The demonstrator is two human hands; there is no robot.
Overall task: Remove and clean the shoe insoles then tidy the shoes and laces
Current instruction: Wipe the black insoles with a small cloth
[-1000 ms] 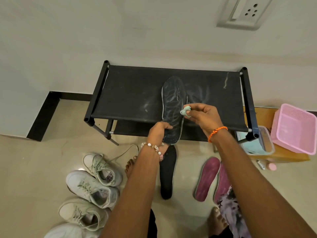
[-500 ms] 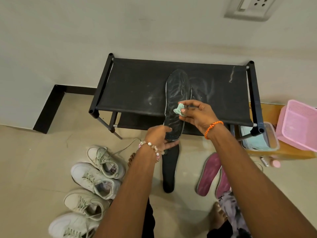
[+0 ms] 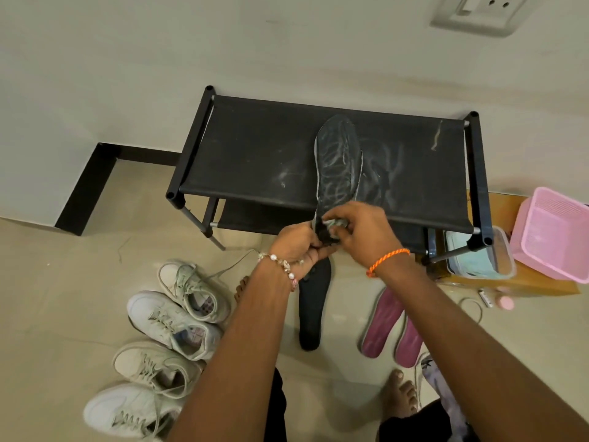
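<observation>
While we work at the rack's (image 3: pixel 242 161) 6 o'clock edge | our left hand (image 3: pixel 294 247) grips the black insole's (image 3: pixel 339 164) heel | our right hand (image 3: pixel 363 232) pinches a wipe (image 3: pixel 334 223) against it | toe lies at 12 o'clock on the rack | bare floor (image 3: pixel 63 298) at 9 o'clock.

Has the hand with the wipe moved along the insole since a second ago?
Yes. The right hand slid the wipe down the black insole toward its heel, nearer the rack's front edge.

A matt black insole (image 3: pixel 338 161), streaked with pale smears, lies on the shoe rack (image 3: pixel 255 154), its dull black cloth shelf slung on metal tubes; right of the rack, a glossy pink plastic basket (image 3: pixel 554 234).
</observation>
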